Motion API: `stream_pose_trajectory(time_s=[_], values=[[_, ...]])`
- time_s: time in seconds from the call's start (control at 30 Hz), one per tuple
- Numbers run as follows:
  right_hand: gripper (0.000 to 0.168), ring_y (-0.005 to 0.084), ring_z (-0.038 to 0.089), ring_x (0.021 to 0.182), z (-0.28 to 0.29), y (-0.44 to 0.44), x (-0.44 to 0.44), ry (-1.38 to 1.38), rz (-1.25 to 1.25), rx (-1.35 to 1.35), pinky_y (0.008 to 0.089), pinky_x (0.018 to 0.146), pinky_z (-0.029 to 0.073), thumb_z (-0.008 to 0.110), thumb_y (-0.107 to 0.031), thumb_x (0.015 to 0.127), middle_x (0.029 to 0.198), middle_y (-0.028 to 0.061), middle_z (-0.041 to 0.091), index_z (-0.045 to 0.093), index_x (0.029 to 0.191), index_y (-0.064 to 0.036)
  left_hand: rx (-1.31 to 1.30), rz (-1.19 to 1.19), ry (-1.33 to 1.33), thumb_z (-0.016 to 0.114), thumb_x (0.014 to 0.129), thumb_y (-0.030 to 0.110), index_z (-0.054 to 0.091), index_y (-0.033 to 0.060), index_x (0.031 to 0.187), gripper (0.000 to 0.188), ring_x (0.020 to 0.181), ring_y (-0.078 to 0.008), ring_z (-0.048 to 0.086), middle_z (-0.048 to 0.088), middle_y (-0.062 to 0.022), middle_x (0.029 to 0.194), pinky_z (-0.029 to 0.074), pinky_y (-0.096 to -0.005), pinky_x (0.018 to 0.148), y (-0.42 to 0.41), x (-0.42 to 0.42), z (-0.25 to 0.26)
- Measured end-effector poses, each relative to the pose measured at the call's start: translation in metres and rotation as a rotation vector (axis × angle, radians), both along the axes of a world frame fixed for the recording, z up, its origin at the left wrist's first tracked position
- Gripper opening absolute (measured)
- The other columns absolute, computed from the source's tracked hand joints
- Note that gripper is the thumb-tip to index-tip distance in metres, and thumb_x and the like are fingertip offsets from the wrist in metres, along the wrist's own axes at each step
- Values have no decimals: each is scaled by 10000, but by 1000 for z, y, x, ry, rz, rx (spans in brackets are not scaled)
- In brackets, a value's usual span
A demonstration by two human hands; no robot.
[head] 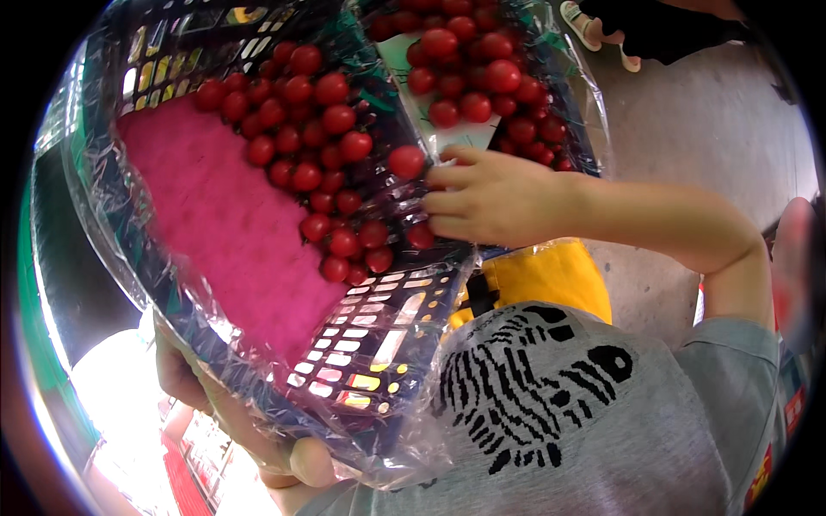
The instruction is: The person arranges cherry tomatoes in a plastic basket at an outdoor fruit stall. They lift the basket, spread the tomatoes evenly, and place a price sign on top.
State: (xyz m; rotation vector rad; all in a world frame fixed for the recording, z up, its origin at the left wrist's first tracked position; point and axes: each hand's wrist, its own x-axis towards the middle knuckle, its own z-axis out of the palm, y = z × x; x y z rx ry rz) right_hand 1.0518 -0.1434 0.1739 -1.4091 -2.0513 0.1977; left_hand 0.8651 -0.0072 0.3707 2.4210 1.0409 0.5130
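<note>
My left hand (242, 422) grips the near left edge of a dark slotted plastic crate (413, 348), which is tilted and draped in clear plastic film. Inside lie many red cherry tomatoes (306, 174) beside a bright pink pad (219, 213). My right hand (497, 197) is over the crate's right side with its fingers curled. One larger tomato (406, 162) is at the fingertips and another (421, 236) is by the lower fingers. Red shows between the fingers, but whether they hold a tomato is unclear.
More tomatoes (474, 71) lie on a pale sheet (459, 137) at the upper right, beside film-draped edges. A yellow cloth item (548, 277) is below my right forearm. Another person's sandalled feet (584, 29) stand on the grey floor (697, 122). Bright glare fills the lower left.
</note>
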Motion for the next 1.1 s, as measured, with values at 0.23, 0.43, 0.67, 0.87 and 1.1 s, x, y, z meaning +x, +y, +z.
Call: stream_pose_trajectory(time_s=[0.23, 0.43, 0.67, 0.87, 1.1], values=[[140, 221, 561, 911, 35, 16, 14, 153, -109, -33, 352, 875, 429, 635, -184, 737, 845, 48, 569, 607, 822, -77, 27, -38, 45, 342, 878, 660, 390, -9, 1369, 831, 1288, -233, 385, 381, -141, 1378, 340, -380, 1088, -11, 4, 9], [305, 267, 519, 1102, 9, 105, -46, 319, 227, 101, 390, 927, 408, 700, -268, 727, 1081, 72, 575, 641, 963, -85, 36, -75, 25, 328, 875, 673, 383, -21, 1370, 855, 1276, -251, 385, 378, -148, 1359, 341, -396, 1077, 5, 7, 8], [312, 226, 512, 1096, 2, 140, -39, -12, 369, 35, 386, 910, 410, 700, -331, 697, 1068, 39, 587, 690, 937, -132, 40, -83, 35, 312, 871, 688, 375, -36, 1371, 882, 1261, -271, 384, 375, -155, 1335, 342, -414, 1064, 11, 9, 11], [244, 196, 519, 1066, 29, 122, -11, -69, 443, -239, 374, 878, 412, 680, -284, 687, 1025, 25, 593, 691, 862, -114, 46, -122, 79, 298, 867, 701, 368, -49, 1372, 906, 1248, -288, 384, 372, -161, 1316, 343, -429, 1053, 13, 12, 12], [174, 186, 507, 1066, 32, 57, 37, 37, 322, -137, 357, 917, 394, 688, -183, 669, 1004, 14, 582, 663, 819, -100, 73, -191, 125, 282, 863, 715, 360, -63, 1373, 934, 1233, -309, 383, 369, -168, 1293, 344, -447, 1041, 13, 17, 14]])
